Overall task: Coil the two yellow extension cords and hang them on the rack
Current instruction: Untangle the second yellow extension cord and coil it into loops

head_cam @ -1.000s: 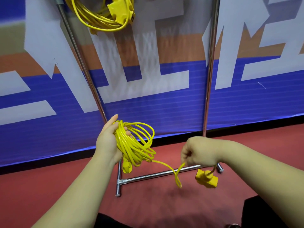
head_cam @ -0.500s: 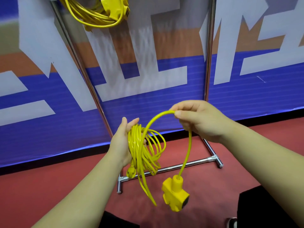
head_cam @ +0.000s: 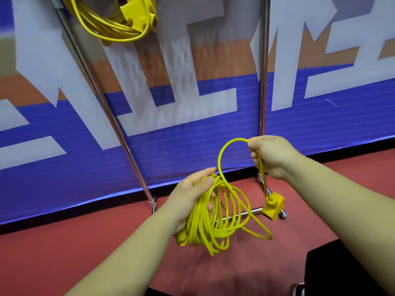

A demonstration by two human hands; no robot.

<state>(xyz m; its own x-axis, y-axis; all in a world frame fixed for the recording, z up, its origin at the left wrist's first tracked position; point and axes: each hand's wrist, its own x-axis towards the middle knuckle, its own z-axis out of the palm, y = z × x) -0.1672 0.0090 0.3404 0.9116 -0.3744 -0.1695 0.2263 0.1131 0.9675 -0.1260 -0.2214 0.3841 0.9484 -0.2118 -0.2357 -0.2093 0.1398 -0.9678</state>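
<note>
While the left hand (head_cam: 192,189) at 6 o'clock of frame grips the coil (head_cam: 213,227) of one yellow cord, fingers wrapped round the top of the loops, the right hand (head_cam: 270,155) at 3 o'clock pinches the free run of the same cord, fingers closed on it. From the pinch the cord arcs out toward 9 o'clock of the right hand, then down into the coil. Below the pinch the tail drops to the yellow socket block (head_cam: 274,205), hanging at 6 o'clock of the right hand. The plug (head_cam: 181,239) dangles at 7 o'clock of the coil, by the left wrist. One slack loop sticks out of the coil toward 4 o'clock. The other cord (head_cam: 111,26) is at 11 o'clock of frame, coiled and hung on the rack (head_cam: 102,99), its own socket bundled in. Rack's base bar sits on the red floor (head_cam: 85,242), in front of a blue-and-white banner (head_cam: 320,124).
</note>
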